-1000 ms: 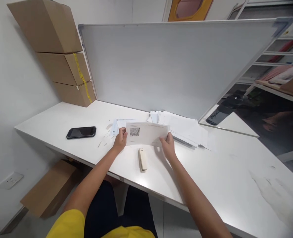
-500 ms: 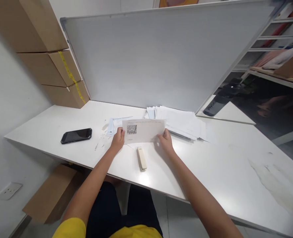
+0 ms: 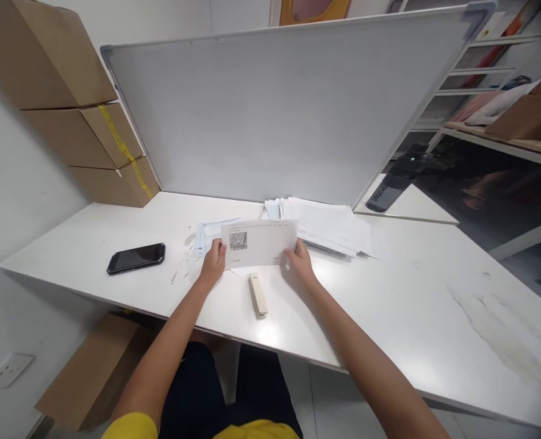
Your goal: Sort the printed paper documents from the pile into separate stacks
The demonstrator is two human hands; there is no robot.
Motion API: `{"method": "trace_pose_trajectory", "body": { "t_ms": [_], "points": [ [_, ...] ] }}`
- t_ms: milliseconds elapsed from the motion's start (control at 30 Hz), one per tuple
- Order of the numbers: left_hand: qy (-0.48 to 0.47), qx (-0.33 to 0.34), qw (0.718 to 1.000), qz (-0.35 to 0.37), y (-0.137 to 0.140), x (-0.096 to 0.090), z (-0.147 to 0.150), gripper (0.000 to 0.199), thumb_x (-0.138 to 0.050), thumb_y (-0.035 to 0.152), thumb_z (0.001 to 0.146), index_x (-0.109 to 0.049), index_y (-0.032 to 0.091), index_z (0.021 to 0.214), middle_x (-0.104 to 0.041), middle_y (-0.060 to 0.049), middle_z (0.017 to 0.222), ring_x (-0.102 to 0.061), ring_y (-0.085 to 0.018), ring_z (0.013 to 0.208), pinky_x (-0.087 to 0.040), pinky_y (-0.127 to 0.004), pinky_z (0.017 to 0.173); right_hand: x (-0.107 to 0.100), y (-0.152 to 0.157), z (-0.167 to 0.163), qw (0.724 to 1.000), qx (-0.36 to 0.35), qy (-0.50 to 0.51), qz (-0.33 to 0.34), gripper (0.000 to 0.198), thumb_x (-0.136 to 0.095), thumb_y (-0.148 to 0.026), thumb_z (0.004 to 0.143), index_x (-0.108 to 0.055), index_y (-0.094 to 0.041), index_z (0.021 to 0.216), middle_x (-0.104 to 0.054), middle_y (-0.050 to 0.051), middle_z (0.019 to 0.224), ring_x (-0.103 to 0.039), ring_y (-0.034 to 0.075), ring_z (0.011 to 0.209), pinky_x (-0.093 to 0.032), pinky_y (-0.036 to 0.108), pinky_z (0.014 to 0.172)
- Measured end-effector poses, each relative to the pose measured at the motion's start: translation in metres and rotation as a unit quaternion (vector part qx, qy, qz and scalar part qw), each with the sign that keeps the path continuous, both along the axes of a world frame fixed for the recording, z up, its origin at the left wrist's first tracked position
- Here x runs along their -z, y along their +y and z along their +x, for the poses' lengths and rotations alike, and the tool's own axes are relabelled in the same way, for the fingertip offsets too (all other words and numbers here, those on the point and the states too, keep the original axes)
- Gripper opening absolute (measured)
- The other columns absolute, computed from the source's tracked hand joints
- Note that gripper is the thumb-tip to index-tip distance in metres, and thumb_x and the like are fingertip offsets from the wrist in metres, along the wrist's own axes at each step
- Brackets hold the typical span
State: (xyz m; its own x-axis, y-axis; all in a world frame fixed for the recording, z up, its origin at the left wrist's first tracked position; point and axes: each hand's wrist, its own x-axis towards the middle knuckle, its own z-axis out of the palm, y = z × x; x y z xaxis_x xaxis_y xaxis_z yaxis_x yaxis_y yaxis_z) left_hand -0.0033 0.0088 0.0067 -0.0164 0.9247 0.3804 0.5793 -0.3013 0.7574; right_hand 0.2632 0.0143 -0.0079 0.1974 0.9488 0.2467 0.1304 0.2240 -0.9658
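Note:
A white sheet of paper (image 3: 263,244) with a dark printed picture and small lines of text is held upright above the desk, its face toward me. My left hand (image 3: 214,259) pinches its left edge with the thumb in front. At the right edge, my right hand (image 3: 299,261) grips it the same way, fingers behind the sheet. Whether it is one sheet or several, I cannot tell. Below it, a cream stapler (image 3: 258,296) lies on the desk, touched by neither hand.
Behind the held paper lie a large pile of white papers (image 3: 327,222) and some bluish sheets (image 3: 201,239). A black phone (image 3: 136,258) rests at left on the white desk (image 3: 389,317). Cardboard boxes (image 3: 110,186) stand back left, beside a whiteboard (image 3: 288,116). A dark bottle (image 3: 384,194) is at right.
Both hands keep hold of the paper, which has barely moved over the desk. The whole view has shifted slightly, so things appear a little further left.

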Motion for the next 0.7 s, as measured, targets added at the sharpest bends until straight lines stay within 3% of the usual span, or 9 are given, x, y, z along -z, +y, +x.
{"method": "trace_pose_trajectory", "body": {
  "t_ms": [333, 567, 700],
  "points": [
    [-0.027, -0.011, 0.999, 0.02, 0.0004, 0.0003, -0.0002, 0.021, -0.036, 0.043, 0.098, -0.045, 0.025, 0.094, -0.054, 0.001, 0.071, -0.055, -0.018, 0.064, -0.04, -0.028, 0.059, -0.0034, 0.002, 0.0015, 0.999, -0.018, 0.021, 0.017, 0.026, -0.054, -0.033, 0.072, -0.055, -0.026, 0.097, -0.064, 0.004, 0.098, -0.057, 0.024, 0.093, -0.047, 0.04, 0.086],
    [-0.068, 0.012, 0.997, 0.045, 0.0024, 0.0031, -0.0015, 0.026, -0.036, 0.047, 0.099, -0.044, 0.024, 0.106, -0.062, -0.004, 0.091, -0.062, -0.02, 0.082, -0.048, -0.032, 0.07, -0.0037, 0.0061, 0.0068, 0.996, -0.069, 0.052, 0.03, 0.028, -0.061, -0.033, 0.071, -0.058, -0.026, 0.097, -0.064, 0.003, 0.095, -0.058, 0.022, 0.089, -0.047, 0.037, 0.082],
    [-0.058, 0.011, 0.997, 0.044, 0.0044, 0.0049, -0.0029, 0.026, -0.037, 0.048, 0.099, -0.043, 0.024, 0.106, -0.062, -0.004, 0.09, -0.062, -0.02, 0.08, -0.047, -0.032, 0.07, -0.001, 0.0076, 0.0073, 0.995, -0.078, 0.052, 0.027, 0.023, -0.061, -0.033, 0.071, -0.06, -0.025, 0.093, -0.065, 0.003, 0.09, -0.058, 0.023, 0.086, -0.047, 0.037, 0.079]
  ]
}}
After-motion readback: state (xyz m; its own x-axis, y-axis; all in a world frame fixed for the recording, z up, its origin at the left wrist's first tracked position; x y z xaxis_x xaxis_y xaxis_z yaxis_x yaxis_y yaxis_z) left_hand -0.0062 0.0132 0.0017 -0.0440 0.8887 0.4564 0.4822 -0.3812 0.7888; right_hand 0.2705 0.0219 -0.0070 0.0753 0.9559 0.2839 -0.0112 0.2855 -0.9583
